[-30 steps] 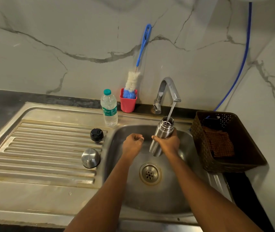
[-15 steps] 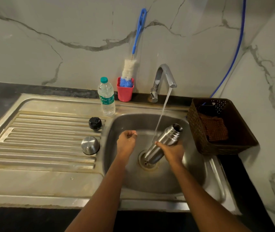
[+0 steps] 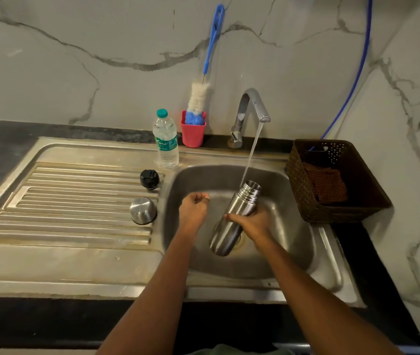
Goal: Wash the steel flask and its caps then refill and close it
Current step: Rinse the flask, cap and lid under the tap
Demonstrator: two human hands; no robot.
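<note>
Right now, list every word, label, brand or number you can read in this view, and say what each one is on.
"ture", in white script: the only legible part of the green label on the plastic water bottle; the label's first letters curve out of sight.
Smaller print beneath it on the same label: too small and blurred to read.
Steel flask, black cap, steel cap, red cup, basket: no readable text.

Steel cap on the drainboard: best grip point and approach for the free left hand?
Take the steel cap by its round side wall, coming from above. It sits dome up on the ridged drainboard, apart from the black cap, so fingers likely fit around it. The smooth dome offers no hold. The left hand is empty and nearest.
</note>
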